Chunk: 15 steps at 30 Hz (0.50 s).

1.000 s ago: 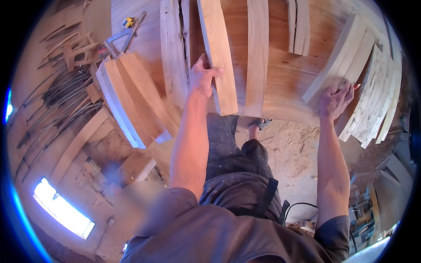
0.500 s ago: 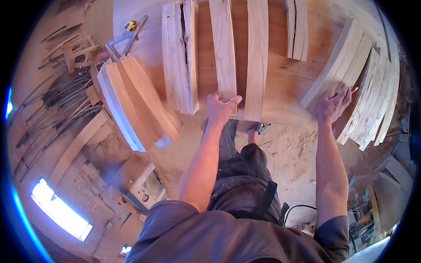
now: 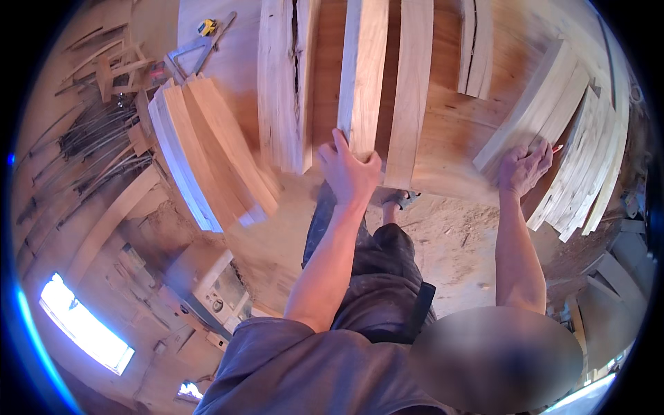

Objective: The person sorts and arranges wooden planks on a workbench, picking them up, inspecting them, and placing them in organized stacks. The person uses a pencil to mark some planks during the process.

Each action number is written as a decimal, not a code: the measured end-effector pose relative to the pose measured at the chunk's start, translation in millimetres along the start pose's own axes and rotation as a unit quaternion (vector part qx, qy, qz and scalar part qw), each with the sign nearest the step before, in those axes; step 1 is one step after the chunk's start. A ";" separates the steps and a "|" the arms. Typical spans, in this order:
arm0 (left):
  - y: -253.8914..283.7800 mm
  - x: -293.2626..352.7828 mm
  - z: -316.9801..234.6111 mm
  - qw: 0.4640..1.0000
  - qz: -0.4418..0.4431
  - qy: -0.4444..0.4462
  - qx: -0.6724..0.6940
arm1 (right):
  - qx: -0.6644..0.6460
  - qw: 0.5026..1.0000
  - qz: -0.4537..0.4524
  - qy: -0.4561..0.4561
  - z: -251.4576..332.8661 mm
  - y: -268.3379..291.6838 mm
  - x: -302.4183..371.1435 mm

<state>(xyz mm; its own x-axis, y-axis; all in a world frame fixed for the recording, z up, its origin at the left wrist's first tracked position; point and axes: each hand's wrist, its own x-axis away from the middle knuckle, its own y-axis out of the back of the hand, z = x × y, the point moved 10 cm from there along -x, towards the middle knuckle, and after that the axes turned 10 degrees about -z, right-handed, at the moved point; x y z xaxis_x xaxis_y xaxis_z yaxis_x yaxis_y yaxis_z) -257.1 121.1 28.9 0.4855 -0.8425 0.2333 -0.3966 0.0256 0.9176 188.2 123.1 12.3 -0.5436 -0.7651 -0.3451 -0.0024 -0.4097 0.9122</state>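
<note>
My left hand [image 3: 351, 173] is closed round the near end of a pale wooden board [image 3: 366, 76], thumb on one side and fingers on the other. Two long faces of this board show, so it sits turned partly on its edge. To its right lies a second narrow board [image 3: 411, 97]; to its left are boards split by a dark crack [image 3: 278, 90]. My right hand [image 3: 524, 169] rests on the near end of a stack of thick boards [image 3: 536, 104] at the right. A thin red pencil [image 3: 557, 148] pokes out from its curled fingers.
The boards lie on a brown wooden worktop [image 3: 443, 138]. A yellow tape measure [image 3: 207, 28] and a metal square [image 3: 197, 52] lie at the far left. Leaning boards [image 3: 207, 145] flank the left side, rough boards [image 3: 584, 159] the right. A machine [image 3: 207, 290] stands behind at left.
The board in my left hand has rolled from lying flat to partly on edge, and that hand's grip has shifted round its end. My right hand has barely moved.
</note>
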 end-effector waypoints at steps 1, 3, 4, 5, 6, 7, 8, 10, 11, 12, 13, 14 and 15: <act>9.3 -2.4 0.7 0.999 -0.015 -0.015 -0.043 | 0.000 1.000 0.000 0.003 2.3 0.2 1.0; 4.9 -6.8 20.3 0.998 -0.042 -0.034 -0.035 | -0.011 1.000 0.001 -0.002 4.7 2.2 0.4; 2.7 -7.0 31.2 0.997 -0.056 -0.042 -0.032 | -0.017 1.000 0.002 -0.005 7.8 2.3 0.0; -2.3 -2.9 38.0 0.998 -0.049 -0.039 -0.017 | -0.018 1.000 0.002 -0.005 8.4 2.0 -0.1; -7.7 3.8 44.1 0.998 -0.041 -0.036 -0.002 | -0.019 1.000 0.002 -0.005 8.4 1.1 0.2; -11.2 11.2 47.1 0.999 -0.031 -0.033 0.014 | -0.017 1.000 0.002 -0.004 6.4 0.9 0.6; -11.6 17.7 51.3 0.999 -0.027 -0.033 0.033 | -0.014 1.000 0.003 0.001 6.2 0.3 0.6; -10.2 27.9 62.4 0.997 -0.016 -0.031 0.072 | -0.005 1.000 0.006 0.012 5.1 -1.0 0.6; -2.3 27.9 63.9 0.994 -0.040 -0.068 0.080 | -0.005 1.000 0.002 0.020 4.6 -1.9 0.6; 7.2 24.6 67.9 0.988 -0.065 -0.105 0.088 | -0.005 1.000 -0.001 0.028 3.7 -3.7 1.0; 16.6 18.2 69.9 0.981 -0.091 -0.144 0.097 | -0.006 0.999 -0.007 0.034 3.3 -3.9 0.1; 29.2 4.5 74.6 0.979 -0.129 -0.140 0.075 | -0.001 1.000 -0.005 0.024 2.1 -3.8 -0.5; 43.5 -13.7 74.0 0.975 -0.169 -0.137 0.052 | 0.002 1.000 -0.003 0.013 3.0 -3.0 -0.7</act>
<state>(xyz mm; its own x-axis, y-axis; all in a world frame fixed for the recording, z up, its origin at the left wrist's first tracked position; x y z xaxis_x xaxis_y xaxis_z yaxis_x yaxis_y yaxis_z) -338.7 93.9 41.8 0.3820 -0.9058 -0.1833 -0.3346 -0.3204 0.8862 186.1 126.4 10.5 -0.5219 -0.7750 -0.3565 -0.0098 -0.4124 0.9109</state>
